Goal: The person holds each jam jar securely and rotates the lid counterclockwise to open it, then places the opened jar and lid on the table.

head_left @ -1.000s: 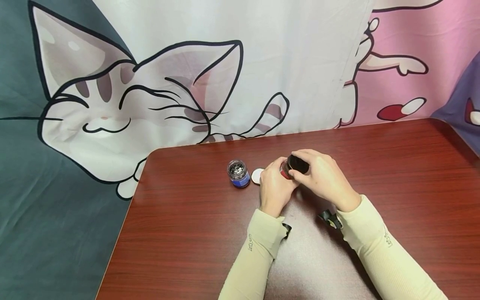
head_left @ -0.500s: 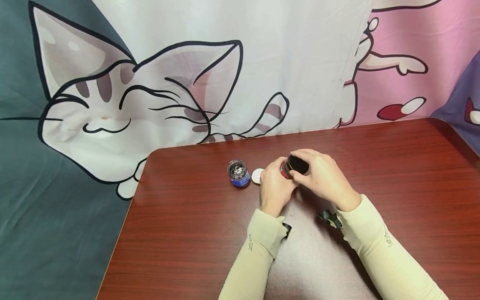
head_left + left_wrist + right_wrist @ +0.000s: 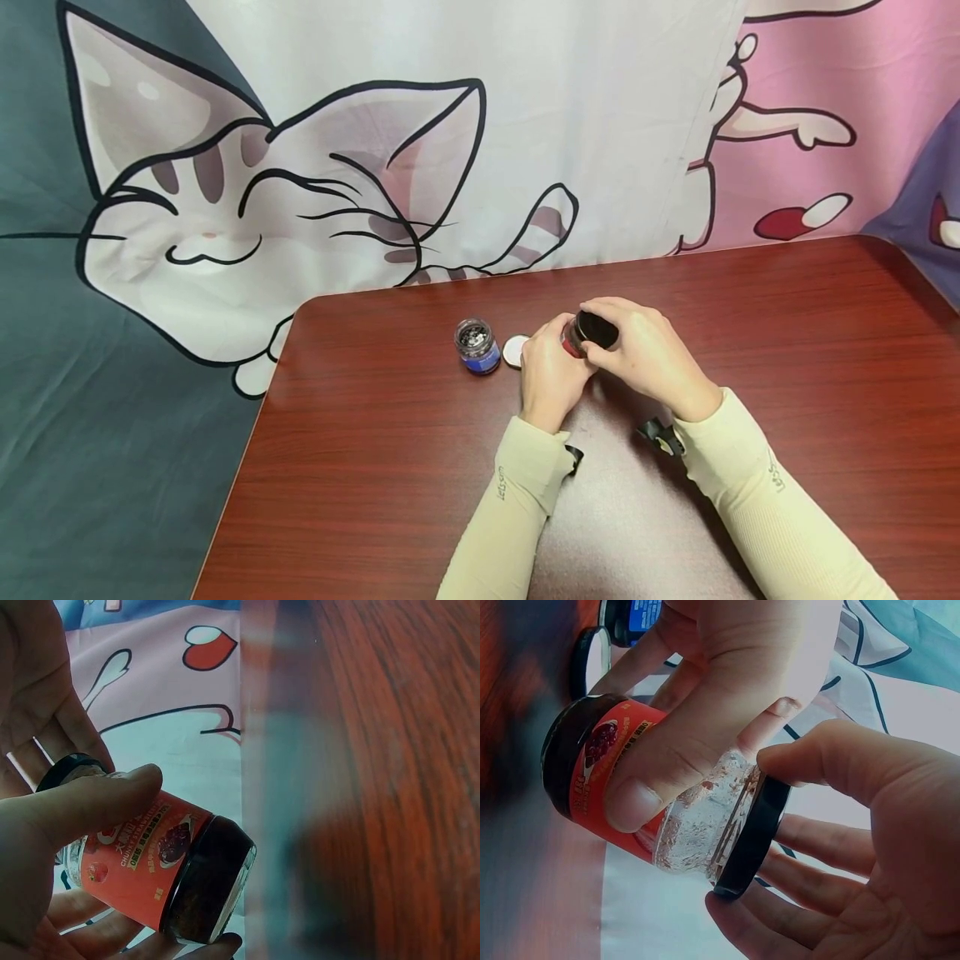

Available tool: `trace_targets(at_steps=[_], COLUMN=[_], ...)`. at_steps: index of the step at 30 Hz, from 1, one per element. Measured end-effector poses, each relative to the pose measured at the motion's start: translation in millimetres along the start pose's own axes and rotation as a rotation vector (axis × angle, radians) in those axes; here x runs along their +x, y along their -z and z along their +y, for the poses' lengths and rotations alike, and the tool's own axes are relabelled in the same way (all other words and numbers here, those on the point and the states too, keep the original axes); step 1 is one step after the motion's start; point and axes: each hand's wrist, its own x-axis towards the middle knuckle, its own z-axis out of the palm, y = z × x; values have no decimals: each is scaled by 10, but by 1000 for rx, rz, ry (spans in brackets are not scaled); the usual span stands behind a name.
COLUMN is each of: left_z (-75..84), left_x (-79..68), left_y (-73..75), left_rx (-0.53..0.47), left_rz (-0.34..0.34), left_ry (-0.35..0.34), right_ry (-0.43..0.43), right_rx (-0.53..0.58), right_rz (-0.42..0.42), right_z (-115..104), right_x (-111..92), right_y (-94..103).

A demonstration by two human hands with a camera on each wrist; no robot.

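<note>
My left hand (image 3: 551, 371) grips a glass jar (image 3: 127, 874) with a red label around its middle, thumb across the label in both wrist views. The jar is tilted above the table, and its lower part looks dark. At its mouth sits a black lid (image 3: 754, 838), which the thumb and fingers of my right hand (image 3: 651, 354) pinch by the rim. Specks of residue cling inside the glass near the neck. Left of my hands stands a second glass jar (image 3: 477, 354) with a blue label, its mouth uncovered. Between it and my left hand lies a lid (image 3: 513, 352), white side up.
The reddish-brown wooden table (image 3: 360, 467) reaches back to a printed cloth (image 3: 630, 133) with cartoon cats, hung behind its far edge. Small black devices sit at both wrists, below pale sleeves (image 3: 757, 467).
</note>
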Motion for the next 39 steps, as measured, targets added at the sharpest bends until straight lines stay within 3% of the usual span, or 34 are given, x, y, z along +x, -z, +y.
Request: trace_targets(at_steps=[39], left_z=[16], left_x=[-7], left_y=[3], left_rx=[5], left_rz=[-35], left_ry=[40], right_ry=[41], right_rx=[13], right_rz=[-25], right_z=[7], right_x=[19], right_y=[13])
